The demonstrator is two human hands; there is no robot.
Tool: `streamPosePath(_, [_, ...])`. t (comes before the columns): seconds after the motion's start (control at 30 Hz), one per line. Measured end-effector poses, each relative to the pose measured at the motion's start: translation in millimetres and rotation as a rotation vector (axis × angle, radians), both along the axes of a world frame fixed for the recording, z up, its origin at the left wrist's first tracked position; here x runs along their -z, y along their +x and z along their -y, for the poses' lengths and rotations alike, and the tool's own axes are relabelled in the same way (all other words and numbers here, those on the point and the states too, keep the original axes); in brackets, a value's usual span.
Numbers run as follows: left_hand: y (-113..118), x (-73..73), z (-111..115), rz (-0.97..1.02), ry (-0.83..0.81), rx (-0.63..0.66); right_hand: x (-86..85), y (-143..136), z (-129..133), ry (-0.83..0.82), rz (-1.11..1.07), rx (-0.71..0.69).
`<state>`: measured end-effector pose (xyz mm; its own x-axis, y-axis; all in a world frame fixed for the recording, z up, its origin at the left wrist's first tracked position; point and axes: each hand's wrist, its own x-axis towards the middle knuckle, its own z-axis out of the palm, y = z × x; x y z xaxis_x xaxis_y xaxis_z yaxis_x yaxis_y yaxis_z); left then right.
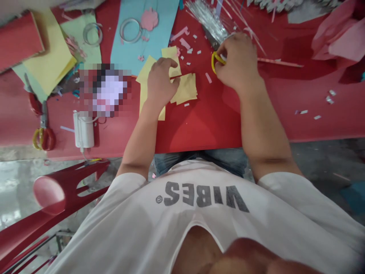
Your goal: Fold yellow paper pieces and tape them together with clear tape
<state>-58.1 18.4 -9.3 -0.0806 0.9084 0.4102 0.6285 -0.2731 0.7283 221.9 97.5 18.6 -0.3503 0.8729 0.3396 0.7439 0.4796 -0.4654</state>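
My left hand (162,82) rests over pieces of yellow paper, its thumb and fingers apart. One long yellow sheet (144,95) runs beneath it. A smaller cut yellow piece (186,89), ragged at its right edge, lies beside the thumb, and another yellow piece (174,70) is by the fingertips. My right hand (238,59) is closed around scissors with yellow handles (213,62). Their blades point away from me and lie partly hidden by a bundle of shiny silver strips (211,23).
Paper scraps (185,43) litter the red table (199,131). Left of my hands are a blue sheet (125,53) with a tape roll (130,30), a blurred-out phone-like object (110,93), a white power bank (84,131) and other scissors (44,129). A pink-striped stick (285,62) lies right.
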Motion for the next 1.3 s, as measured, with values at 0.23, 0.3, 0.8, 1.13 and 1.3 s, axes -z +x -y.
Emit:
streamPosePath(0.23, [12, -15.0, 5, 0.044, 0.016, -0.003, -0.1, 8, -9, -0.024, -0.012, 0.077])
streamPosePath(0.3, [20, -19.9, 9, 0.085, -0.002, 0.007, -2.4, 4, -7, -0.043, -0.155, 0.007])
streamPosePath(0.8, [60, -41.8, 31, 0.135, 0.033, 0.066, -32.1, -52, 59, -0.250, -0.689, -0.326])
streamPosePath(1.13, [51, -15.1, 18, 0.270, 0.133, 0.110, -26.2, -48, 53, -0.177, -0.425, -0.378])
streamPosePath(1.3, [48, -20.1, 15, 0.278, 0.100, 0.167, -25.2, -46, 58, -0.021, -0.265, -0.326])
